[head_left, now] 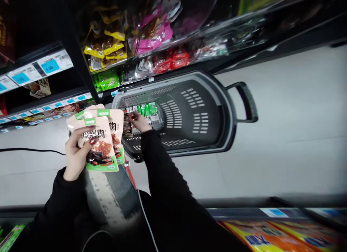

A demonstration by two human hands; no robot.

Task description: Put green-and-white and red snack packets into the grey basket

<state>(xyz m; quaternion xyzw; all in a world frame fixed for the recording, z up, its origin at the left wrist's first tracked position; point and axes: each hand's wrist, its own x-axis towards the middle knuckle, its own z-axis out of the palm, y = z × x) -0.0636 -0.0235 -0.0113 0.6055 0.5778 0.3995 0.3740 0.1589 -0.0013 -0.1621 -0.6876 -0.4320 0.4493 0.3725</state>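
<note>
- Clutching fanned pouches (pixel 100 152) in the left hand (pixel 76 156), just beside the basket (pixel 214 104)!
- Holding the right hand (pixel 141 122) at packets (pixel 149 110) inside it.
- Not managing to tell whether pinching any.

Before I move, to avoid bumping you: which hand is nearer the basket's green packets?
Right. The right hand is beside the green packets inside the basket; the left hand holds pouches outside it.

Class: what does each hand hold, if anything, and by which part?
Left hand: several food pouches, gripped at their left side. Right hand: in the basket; hold unclear.
</note>
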